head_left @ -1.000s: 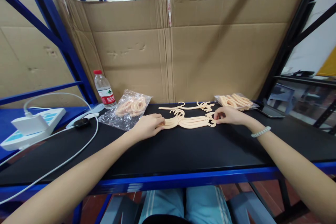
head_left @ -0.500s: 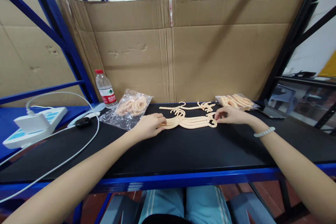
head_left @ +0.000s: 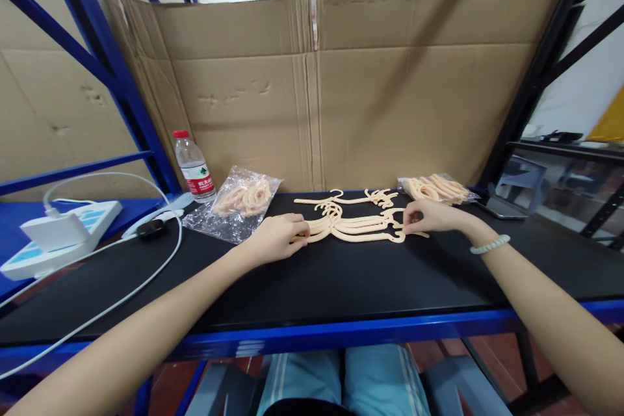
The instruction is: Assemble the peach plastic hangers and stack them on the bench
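Several cream plastic hangers (head_left: 363,227) lie side by side on the black tabletop, their hooks bunched near the middle. My left hand (head_left: 281,235) is closed on the left ends of these hangers, thumb in front and fingers behind. At their right ends, the fingers of my right hand (head_left: 424,216) are pinched on a hanger end, and a short cream piece shows below the fingertips. Behind this row lies another long cream hanger (head_left: 316,201), with a cluster of cream hooks (head_left: 380,197) at its right.
A clear bag of cream parts (head_left: 246,198) and a red-capped water bottle (head_left: 195,169) stand back left. Another bagged bundle (head_left: 436,188) and a phone (head_left: 502,205) lie back right. A white power strip (head_left: 63,240) with a looping cable is at left; cardboard (head_left: 429,91) rises behind.
The right ends of the hangers have spread apart slightly, and a piece now shows below my right fingers. My left hand stays at the left ends. The view has shifted a little.
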Motion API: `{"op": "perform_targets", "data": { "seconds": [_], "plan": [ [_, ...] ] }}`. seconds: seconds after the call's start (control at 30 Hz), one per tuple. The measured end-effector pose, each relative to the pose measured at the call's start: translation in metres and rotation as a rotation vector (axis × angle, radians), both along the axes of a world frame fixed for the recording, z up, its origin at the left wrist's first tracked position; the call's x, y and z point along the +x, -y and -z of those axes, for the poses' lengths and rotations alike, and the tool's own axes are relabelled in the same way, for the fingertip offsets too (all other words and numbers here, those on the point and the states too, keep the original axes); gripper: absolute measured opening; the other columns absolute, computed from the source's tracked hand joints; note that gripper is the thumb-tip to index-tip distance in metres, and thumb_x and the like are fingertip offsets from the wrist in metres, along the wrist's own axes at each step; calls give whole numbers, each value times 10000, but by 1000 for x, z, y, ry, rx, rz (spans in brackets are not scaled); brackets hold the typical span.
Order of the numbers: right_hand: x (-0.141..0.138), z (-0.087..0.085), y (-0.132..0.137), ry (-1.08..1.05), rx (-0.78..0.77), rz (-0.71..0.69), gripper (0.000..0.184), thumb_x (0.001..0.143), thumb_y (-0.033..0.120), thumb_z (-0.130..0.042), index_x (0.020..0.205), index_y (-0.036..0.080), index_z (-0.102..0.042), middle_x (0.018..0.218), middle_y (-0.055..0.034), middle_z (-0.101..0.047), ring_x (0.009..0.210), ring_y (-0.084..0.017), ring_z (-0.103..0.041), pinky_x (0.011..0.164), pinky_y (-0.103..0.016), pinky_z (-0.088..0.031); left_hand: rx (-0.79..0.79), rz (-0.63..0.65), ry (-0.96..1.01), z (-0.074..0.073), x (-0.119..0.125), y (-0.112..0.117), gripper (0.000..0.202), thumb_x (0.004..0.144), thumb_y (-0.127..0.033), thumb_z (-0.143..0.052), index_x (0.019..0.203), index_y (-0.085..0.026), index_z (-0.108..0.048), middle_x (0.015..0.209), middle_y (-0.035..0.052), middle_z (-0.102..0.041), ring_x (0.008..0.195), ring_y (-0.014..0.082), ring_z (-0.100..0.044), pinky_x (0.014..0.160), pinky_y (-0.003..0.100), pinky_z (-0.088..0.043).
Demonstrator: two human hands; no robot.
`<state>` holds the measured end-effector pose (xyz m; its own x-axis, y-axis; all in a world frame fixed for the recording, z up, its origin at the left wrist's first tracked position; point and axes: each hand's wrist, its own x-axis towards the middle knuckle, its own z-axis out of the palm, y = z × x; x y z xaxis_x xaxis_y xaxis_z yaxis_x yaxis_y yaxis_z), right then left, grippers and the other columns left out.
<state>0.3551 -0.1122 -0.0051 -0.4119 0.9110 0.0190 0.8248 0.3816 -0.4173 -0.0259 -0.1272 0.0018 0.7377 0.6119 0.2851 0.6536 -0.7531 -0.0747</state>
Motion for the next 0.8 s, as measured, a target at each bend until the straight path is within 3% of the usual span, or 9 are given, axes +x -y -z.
{"op": "perform_targets", "data": {
  "seconds": [0.13, 0.27, 0.37, 0.6, 0.8],
  "plan": [
    [-1, 0, -1, 39, 56, -3, 358, 700, 517, -629, 644, 168, -685, 664, -56, -651, 637, -185, -547, 565, -284, -383, -31, -25, -14, -4, 1, 4, 59, 798, -226, -582, 769, -205, -629, 822, 10, -631, 735, 164, -605, 641, 244, -418],
    [-9, 4, -6, -53, 228, 86, 308, 757, 447, -572, 698, 165, -682, 682, -51, -651, 636, -173, -541, 580, -287, -386, 14, -24, 11, -4, 13, 5, 79, 826, -240, -573, 851, -201, -637, 876, 23, -637, 784, 175, -616, 656, 246, -433],
    [-16, 10, -10, -90, 230, 75, 260, 732, 416, -612, 720, 163, -675, 687, -46, -658, 632, -169, -552, 570, -278, -394, 82, 52, -22, -3, 41, 2, 141, 875, -242, -508, 882, -183, -636, 902, 54, -644, 833, 198, -616, 691, 271, -452],
    [-17, 20, -15, -95, 194, 127, 233, 665, 377, -692, 696, 150, -647, 641, -40, -654, 598, -167, -588, 535, -260, -420, 50, 116, -12, 5, 135, -19, 178, 864, -189, -506, 916, -142, -670, 955, 111, -661, 906, 245, -625, 776, 329, -472],
    [-19, 18, -14, -105, 187, 128, 161, 676, 313, -660, 666, 154, -635, 638, -40, -670, 592, -169, -609, 531, -252, -438, -54, 53, 53, 12, 163, -28, 186, 845, -285, -573, 811, -138, -682, 834, 95, -682, 812, 237, -648, 698, 297, -480]
  ]
}}
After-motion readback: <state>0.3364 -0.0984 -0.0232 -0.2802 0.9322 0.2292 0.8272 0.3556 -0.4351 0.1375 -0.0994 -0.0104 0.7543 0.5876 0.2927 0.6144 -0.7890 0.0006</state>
